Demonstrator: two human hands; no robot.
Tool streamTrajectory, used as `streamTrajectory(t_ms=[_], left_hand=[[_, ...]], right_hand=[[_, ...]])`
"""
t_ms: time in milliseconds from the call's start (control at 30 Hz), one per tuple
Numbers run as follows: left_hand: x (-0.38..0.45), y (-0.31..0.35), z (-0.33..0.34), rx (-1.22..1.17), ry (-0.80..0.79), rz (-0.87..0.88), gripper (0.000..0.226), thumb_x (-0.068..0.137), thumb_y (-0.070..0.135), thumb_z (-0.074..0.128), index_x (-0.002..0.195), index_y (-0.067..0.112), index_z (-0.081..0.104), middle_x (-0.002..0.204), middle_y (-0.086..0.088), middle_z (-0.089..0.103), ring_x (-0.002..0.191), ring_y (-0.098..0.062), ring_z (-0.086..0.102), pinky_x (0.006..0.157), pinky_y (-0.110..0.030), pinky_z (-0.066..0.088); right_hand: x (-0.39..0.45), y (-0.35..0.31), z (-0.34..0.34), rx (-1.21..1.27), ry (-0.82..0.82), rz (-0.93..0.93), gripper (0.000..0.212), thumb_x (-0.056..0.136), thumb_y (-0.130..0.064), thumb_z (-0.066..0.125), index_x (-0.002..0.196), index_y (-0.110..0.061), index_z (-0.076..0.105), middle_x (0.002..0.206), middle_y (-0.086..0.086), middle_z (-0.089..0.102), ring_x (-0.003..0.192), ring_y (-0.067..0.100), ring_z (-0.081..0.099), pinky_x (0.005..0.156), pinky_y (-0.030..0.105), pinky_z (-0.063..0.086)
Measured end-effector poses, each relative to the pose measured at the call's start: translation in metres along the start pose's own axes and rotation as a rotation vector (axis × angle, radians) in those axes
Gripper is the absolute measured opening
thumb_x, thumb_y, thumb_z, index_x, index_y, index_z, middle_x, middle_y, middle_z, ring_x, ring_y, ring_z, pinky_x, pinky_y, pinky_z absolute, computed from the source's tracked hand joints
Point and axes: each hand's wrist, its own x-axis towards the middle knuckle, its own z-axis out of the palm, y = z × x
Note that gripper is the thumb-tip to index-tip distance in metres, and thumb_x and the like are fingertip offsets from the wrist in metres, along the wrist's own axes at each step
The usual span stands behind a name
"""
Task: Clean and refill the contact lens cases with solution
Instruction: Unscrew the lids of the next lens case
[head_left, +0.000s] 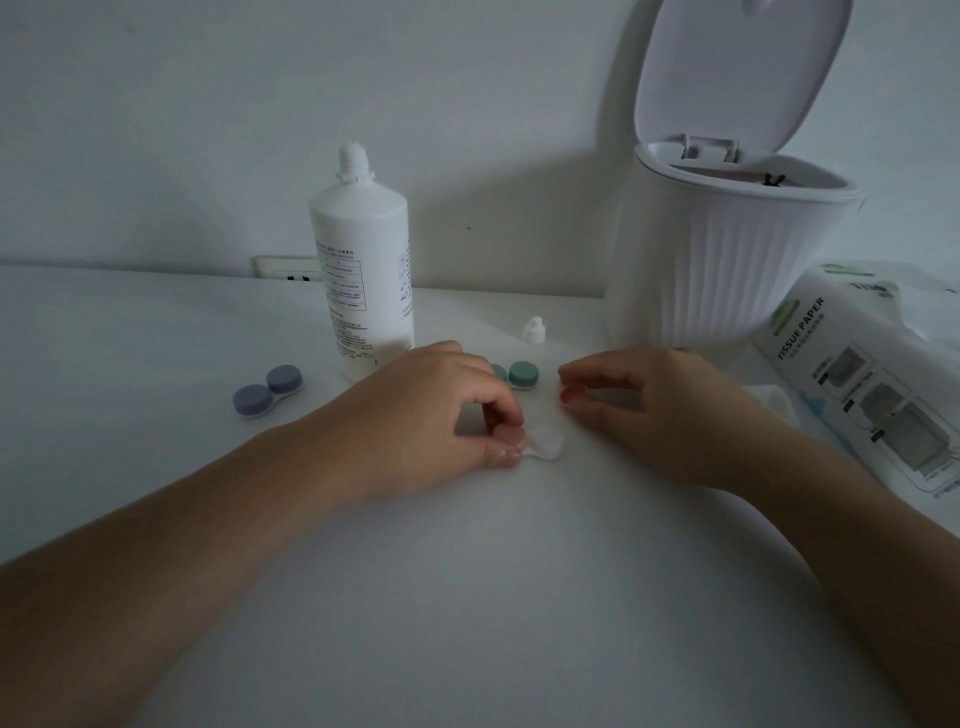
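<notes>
**Left hand pinching an open white lens case at mid-table**

From my remote seat I see the left hand (436, 410) resting on the white table (467, 597), its thumb and fingers curled and pinching one end of a white lens case (545, 446). The case lies flat on the table, and its free well, the one away from the fingers, has no cap on it. The well under the fingers is hidden, so I cannot tell whether it is capped.

The right hand (649, 410) hovers just right of the case, fingers curled inward with thumb and forefinger close together. Something small and reddish shows at the fingertips, but I cannot tell whether it is a held thing or a painted nail, so I cannot call the grip.

Just behind the hands, a green-capped lens case (522, 375) sits on the table, partly hidden by the left hand. A blue-capped lens case (267, 397) lies well to the left. The solution bottle (361, 270) stands upright behind the left hand with its cap off; the small white cap (534, 330) stands on the table to its right.

On the right a white ribbed bin (727, 260) stands with its lid raised, and a pack of tissue paper (857, 384) lies beside it
</notes>
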Motion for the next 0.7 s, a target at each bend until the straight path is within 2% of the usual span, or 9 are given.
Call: streamTrajectory(t_ms=[67,167,233,300,367,400,567,700], left_hand=[[0.0,0.0,0.0,0.002,-0.002,0.002,0.018,0.081,0.044,0.079,0.094,0.032,0.075,0.086,0.022,0.066,0.09,0.006,0.05,0.071,-0.007,0.032],[0.0,0.0,-0.001,0.008,-0.006,0.006,0.018,0.081,0.045,0.079,0.094,0.032,0.075,0.087,0.022,0.066,0.09,0.005,0.05,0.071,-0.007,0.032],[0.0,0.0,-0.001,0.013,-0.011,0.006,0.019,0.081,0.045,0.078,0.094,0.032,0.075,0.087,0.021,0.066,0.091,0.005,0.05,0.071,-0.007,0.032],[0.0,0.0,-0.002,0.026,-0.019,0.006,0.02,0.082,0.047,0.077,0.095,0.033,0.074,0.087,0.022,0.066,0.092,0.006,0.05,0.071,-0.007,0.032],[0.0,0.0,-0.002,0.037,-0.022,0.009,0.026,0.081,0.056,0.071,0.096,0.034,0.074,0.087,0.022,0.065,0.092,0.006,0.049,0.07,-0.009,0.032],[0.0,0.0,-0.002,0.04,-0.022,0.01,0.032,0.08,0.06,0.066,0.096,0.035,0.074,0.087,0.022,0.065,0.092,0.006,0.049,0.07,-0.01,0.032],[0.0,-0.001,-0.001,0.041,-0.018,0.02,0.044,0.075,0.069,0.054,0.097,0.036,0.073,0.087,0.024,0.064,0.093,0.005,0.049,0.071,-0.012,0.033],[0.0,0.0,-0.001,0.054,-0.013,0.024,0.033,0.08,0.059,0.067,0.099,0.034,0.073,0.086,0.026,0.062,0.093,0.008,0.048,0.072,-0.008,0.032]], right_hand=[[0.0,0.002,0.002,-0.019,-0.014,-0.003,0.032,0.091,-0.045,0.067,0.123,-0.04,0.069,0.119,-0.029,0.065,0.112,-0.018,0.043,0.081,-0.008,0.027],[-0.001,0.001,0.001,-0.017,-0.002,-0.004,0.031,0.093,-0.046,0.065,0.123,-0.041,0.067,0.114,-0.03,0.06,0.108,-0.02,0.039,0.086,0.007,0.034],[-0.001,-0.002,0.0,0.02,0.052,-0.041,0.025,0.092,-0.042,0.068,0.117,-0.037,0.07,0.106,-0.031,0.06,0.1,-0.013,0.049,0.086,0.014,0.039],[-0.003,-0.004,-0.004,0.105,0.089,-0.073,0.018,0.089,-0.038,0.072,0.107,-0.034,0.073,0.086,-0.025,0.065,0.08,-0.001,0.059,0.073,0.014,0.047],[-0.007,-0.008,-0.006,0.215,0.043,-0.075,0.012,0.086,-0.041,0.072,0.097,-0.037,0.072,0.07,-0.022,0.063,0.061,0.0,0.058,0.057,0.01,0.044],[-0.009,-0.01,-0.006,0.241,0.007,-0.079,0.012,0.083,-0.043,0.073,0.094,-0.038,0.071,0.066,-0.022,0.061,0.055,-0.001,0.055,0.054,0.008,0.042],[-0.01,-0.014,-0.001,0.22,-0.165,-0.046,0.023,0.074,-0.045,0.079,0.095,-0.042,0.068,0.062,-0.02,0.059,0.052,-0.001,0.051,0.054,0.011,0.041],[-0.009,-0.014,0.003,0.206,-0.188,-0.028,0.024,0.074,-0.046,0.079,0.095,-0.043,0.069,0.062,-0.019,0.059,0.053,0.001,0.052,0.054,0.011,0.039]])
